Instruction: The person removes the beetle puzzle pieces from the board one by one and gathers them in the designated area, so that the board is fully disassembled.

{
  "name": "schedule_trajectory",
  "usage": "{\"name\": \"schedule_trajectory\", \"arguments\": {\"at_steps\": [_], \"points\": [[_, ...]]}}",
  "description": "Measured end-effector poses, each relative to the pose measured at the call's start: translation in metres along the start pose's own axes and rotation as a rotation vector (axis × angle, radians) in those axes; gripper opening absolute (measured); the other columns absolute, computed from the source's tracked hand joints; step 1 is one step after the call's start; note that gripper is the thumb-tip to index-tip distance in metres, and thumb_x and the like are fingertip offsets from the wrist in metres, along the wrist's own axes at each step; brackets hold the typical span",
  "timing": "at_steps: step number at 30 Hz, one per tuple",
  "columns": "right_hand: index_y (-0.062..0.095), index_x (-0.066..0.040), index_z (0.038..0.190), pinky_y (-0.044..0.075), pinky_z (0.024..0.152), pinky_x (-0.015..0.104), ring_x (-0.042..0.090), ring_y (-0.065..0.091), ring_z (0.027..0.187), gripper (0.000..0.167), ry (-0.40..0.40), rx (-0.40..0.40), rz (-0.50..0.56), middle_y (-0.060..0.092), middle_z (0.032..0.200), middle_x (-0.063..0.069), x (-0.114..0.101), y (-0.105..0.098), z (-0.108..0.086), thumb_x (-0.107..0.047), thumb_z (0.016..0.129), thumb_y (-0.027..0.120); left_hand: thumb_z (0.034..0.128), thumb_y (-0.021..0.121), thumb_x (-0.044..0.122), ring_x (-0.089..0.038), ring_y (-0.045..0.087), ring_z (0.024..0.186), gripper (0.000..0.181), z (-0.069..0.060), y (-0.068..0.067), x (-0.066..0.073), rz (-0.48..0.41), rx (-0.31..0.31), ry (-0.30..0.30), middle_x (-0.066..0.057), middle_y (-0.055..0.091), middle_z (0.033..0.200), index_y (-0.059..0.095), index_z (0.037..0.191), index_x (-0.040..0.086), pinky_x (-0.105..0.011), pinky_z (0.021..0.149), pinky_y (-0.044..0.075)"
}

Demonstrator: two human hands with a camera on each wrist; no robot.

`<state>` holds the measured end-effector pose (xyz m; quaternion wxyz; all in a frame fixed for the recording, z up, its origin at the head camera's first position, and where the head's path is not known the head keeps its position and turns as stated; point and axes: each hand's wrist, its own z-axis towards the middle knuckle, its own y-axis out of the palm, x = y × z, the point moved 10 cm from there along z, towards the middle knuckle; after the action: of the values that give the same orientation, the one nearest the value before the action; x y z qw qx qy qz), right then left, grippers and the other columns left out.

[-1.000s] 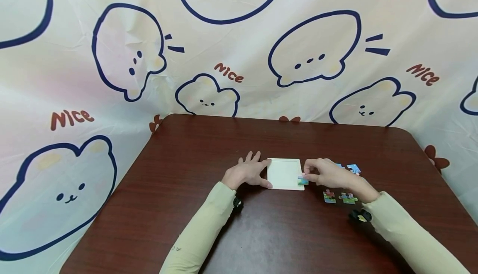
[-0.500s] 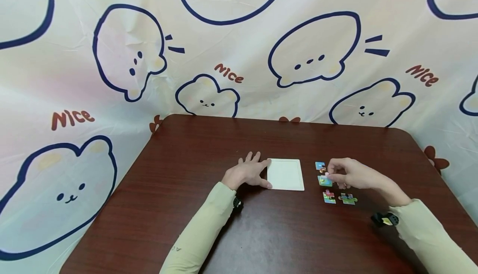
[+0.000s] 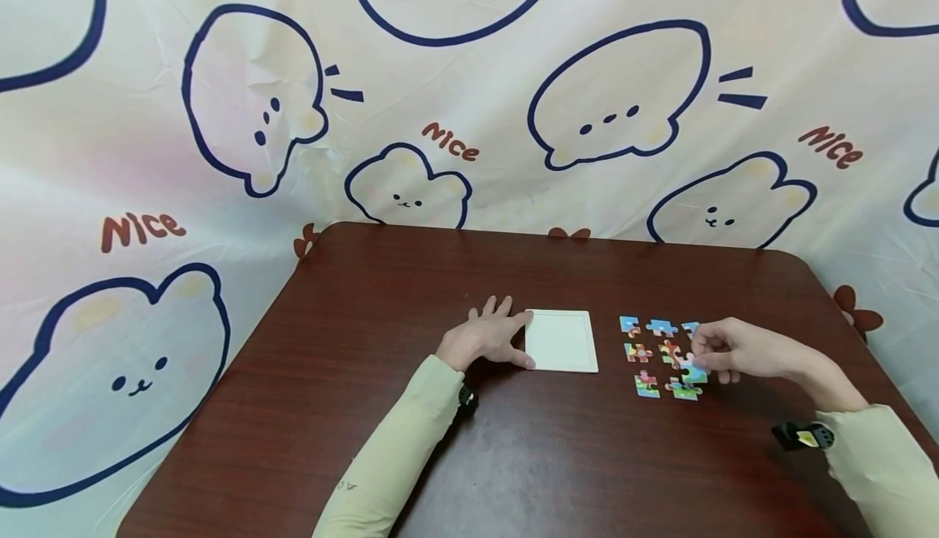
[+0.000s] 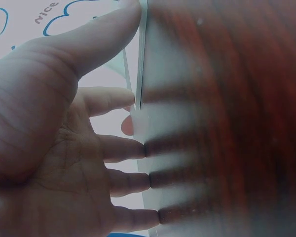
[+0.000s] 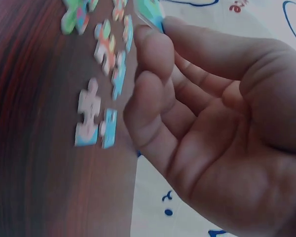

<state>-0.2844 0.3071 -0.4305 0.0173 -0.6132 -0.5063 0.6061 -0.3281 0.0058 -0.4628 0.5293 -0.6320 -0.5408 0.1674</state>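
Note:
My left hand (image 3: 490,339) rests on the table at the left edge of a shallow white square tray (image 3: 562,342), its thumb and index finger touching the edge. The left wrist view shows the left fingers (image 4: 126,148) spread, tips down on the tabletop, with the thumb along the tray's side. To the right, my right hand (image 3: 756,352) pinches a green-and-blue jigsaw piece (image 3: 693,372) between thumb and fingertips, just above the loose pieces. That jigsaw piece (image 5: 149,12) shows only partly in the right wrist view. Several other jigsaw pieces (image 3: 662,328) lie in loose rows under and beside the hand.
All of this is on a dark reddish-brown wooden table (image 3: 469,456). A pale curtain (image 3: 499,90) with blue cartoon outlines hangs behind and beside the table. The corner jigsaw piece (image 3: 647,385) lies nearest the tray's front right.
My right hand has carried the jigsaw piece from over the tray's right edge rightward, across the left column of pieces, to the right side of the group. The left hand stays put.

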Motion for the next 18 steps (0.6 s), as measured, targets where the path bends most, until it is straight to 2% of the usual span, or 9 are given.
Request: {"name": "schedule_trajectory", "arguments": {"at_steps": [6,12,18], "points": [[0.058,-0.004,0.090,0.053,0.051,0.032,0.017,0.060,0.054,0.019,0.053,-0.040,-0.011,0.060,0.070,0.003,0.022,-0.001,-0.012,-0.021,0.097,0.062,0.0872,0.066,0.056,-0.035,-0.006,0.154,0.089,0.000,0.001,0.000,-0.002,0.000,-0.003,-0.011,0.001,0.167,0.019,0.158,0.031,-0.060,0.121,0.007],[0.060,-0.004,0.090,0.053,0.049,0.033,0.016,0.061,0.055,0.018,0.081,-0.076,0.006,0.062,0.070,0.007,0.037,0.000,-0.022,-0.020,0.097,0.061,0.0876,0.066,0.056,-0.035,-0.005,0.154,0.089,0.000,0.000,0.001,0.006,-0.001,-0.002,-0.012,0.001,0.167,0.019,0.158,0.030,-0.059,0.121,0.007],[0.059,-0.001,0.089,0.051,0.046,0.033,0.013,0.060,0.053,0.017,0.080,-0.094,0.042,0.061,0.068,0.006,0.044,0.004,-0.023,-0.017,0.097,0.062,0.0876,0.066,0.055,-0.036,-0.004,0.154,0.088,-0.001,0.000,0.001,0.005,-0.001,0.001,-0.012,0.001,0.167,0.019,0.158,0.030,-0.060,0.121,0.007]]}}
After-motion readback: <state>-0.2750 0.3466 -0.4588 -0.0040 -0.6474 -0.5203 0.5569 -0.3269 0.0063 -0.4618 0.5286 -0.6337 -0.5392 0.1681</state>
